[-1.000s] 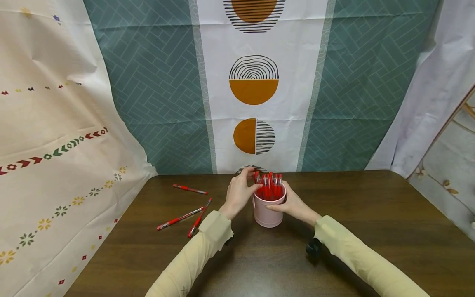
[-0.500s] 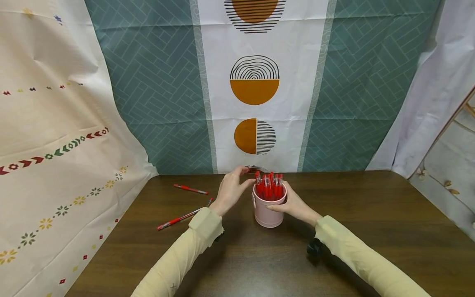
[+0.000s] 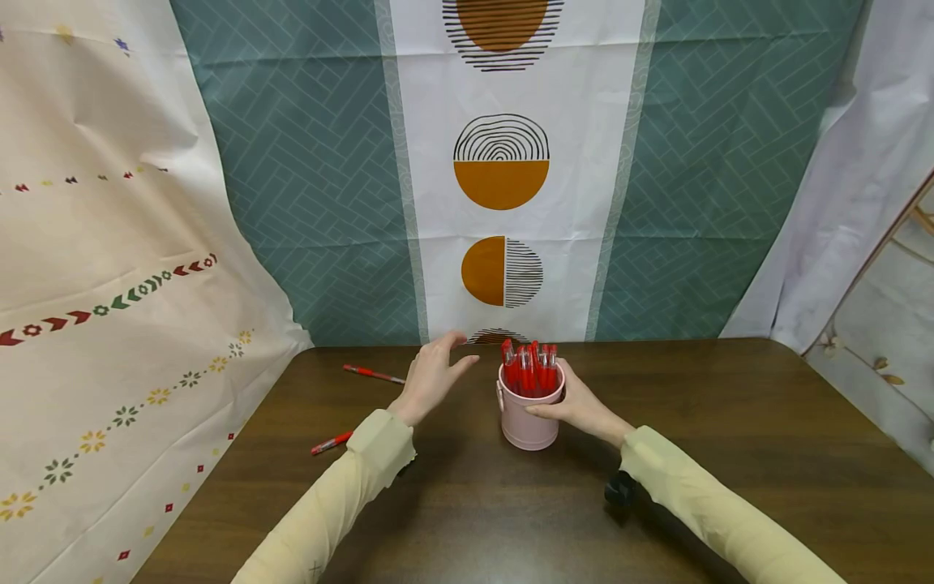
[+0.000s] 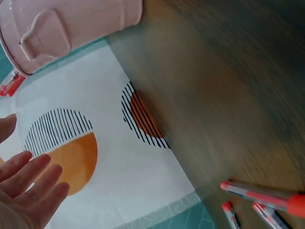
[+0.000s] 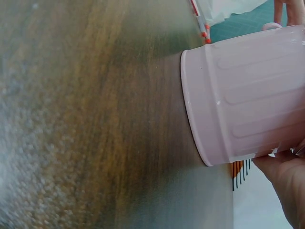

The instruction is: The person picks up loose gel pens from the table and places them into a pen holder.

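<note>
A pink pail (image 3: 529,426) with a small side handle (image 4: 45,36) stands upright on the brown table, packed with several red gel pens (image 3: 530,369), capped ends up. My right hand (image 3: 580,407) grips the pail from its right side, thumb over the front near the rim. My left hand (image 3: 429,380) hovers left of the pail, apart from it, fingers spread and holding nothing. Beyond that hand lies one loose red pen (image 3: 372,374); another red pen (image 3: 332,443) pokes out from under the left sleeve, partly hidden. The left wrist view shows several loose pens (image 4: 271,196) lying close together.
The wooden table (image 3: 700,454) ends at the back against a green and white patterned cloth (image 3: 503,195). A cream cloth with flower rows (image 3: 131,357) hangs along the left edge. A black wrist device (image 3: 620,489) sits under the right sleeve.
My left hand has drawn back from the pens in the pail, moving left with fingers opening. Its sleeve now covers more of the loose pens. The right hand and the pail stay put.
</note>
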Motion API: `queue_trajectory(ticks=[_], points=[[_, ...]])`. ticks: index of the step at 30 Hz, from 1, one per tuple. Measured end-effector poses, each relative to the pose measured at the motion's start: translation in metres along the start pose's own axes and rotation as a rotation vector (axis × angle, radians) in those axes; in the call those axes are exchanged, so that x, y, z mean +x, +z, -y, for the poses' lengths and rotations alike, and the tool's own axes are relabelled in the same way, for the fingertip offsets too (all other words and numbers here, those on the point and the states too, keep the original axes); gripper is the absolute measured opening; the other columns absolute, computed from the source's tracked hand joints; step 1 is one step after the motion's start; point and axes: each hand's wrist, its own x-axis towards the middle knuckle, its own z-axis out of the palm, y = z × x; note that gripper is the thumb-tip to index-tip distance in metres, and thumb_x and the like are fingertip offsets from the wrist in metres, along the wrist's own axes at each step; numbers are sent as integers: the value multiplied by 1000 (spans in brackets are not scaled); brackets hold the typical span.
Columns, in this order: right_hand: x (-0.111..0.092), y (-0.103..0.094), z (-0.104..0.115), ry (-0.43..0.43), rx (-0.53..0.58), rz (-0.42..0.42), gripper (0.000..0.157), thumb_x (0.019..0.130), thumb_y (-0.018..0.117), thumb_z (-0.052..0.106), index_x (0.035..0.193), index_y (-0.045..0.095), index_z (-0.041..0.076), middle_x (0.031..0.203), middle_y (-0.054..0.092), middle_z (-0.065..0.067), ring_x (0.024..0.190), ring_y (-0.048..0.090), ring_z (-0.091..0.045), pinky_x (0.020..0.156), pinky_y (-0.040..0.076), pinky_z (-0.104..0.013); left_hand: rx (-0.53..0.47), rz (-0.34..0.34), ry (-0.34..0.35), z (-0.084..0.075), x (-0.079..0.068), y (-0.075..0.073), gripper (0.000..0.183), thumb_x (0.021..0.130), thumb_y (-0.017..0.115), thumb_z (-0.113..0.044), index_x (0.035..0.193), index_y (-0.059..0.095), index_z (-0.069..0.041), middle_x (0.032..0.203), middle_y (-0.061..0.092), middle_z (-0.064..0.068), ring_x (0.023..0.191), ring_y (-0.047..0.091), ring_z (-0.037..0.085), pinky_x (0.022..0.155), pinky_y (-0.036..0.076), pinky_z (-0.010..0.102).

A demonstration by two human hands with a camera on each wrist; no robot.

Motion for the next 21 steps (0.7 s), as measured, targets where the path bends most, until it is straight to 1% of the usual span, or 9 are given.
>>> queue_trajectory(ticks=[9, 15, 18, 21], points=[[0, 0, -2, -6, 7, 3, 77, 72, 76, 12, 130, 27, -2, 127, 41, -18, 112, 43, -32, 87, 40, -44, 83, 55, -13, 19, -9, -11, 37, 83, 67, -28, 110, 58, -4, 108, 60, 9, 98, 55, 24, 79, 45, 39], [1, 0, 1, 4, -12, 3, 77, 72, 76, 12, 130, 27, -1, 127, 41, -18, 113, 43, -32, 88, 39, -44, 123, 114, -57, 32, -17, -22, 41, 84, 66, -29, 115, 56, -2, 113, 58, 9, 102, 53, 26, 80, 44, 41], [1, -1, 1, 11, -19, 4, 77, 72, 76, 13, 130, 27, -1, 127, 40, -18, 114, 43, -32, 88, 39, -44, 141, 127, -71, 38, -20, -27, 40, 84, 65, -29, 113, 57, -2, 112, 58, 10, 101, 54, 26, 79, 45, 41], [1, -2, -1, 0, -18, -1, 77, 72, 76, 15, 129, 27, -2, 126, 41, -19, 113, 43, -33, 88, 39, -45, 155, 136, -75, 44, -25, -31, 39, 84, 66, -28, 112, 57, -1, 110, 58, 11, 97, 55, 27, 76, 46, 41]])
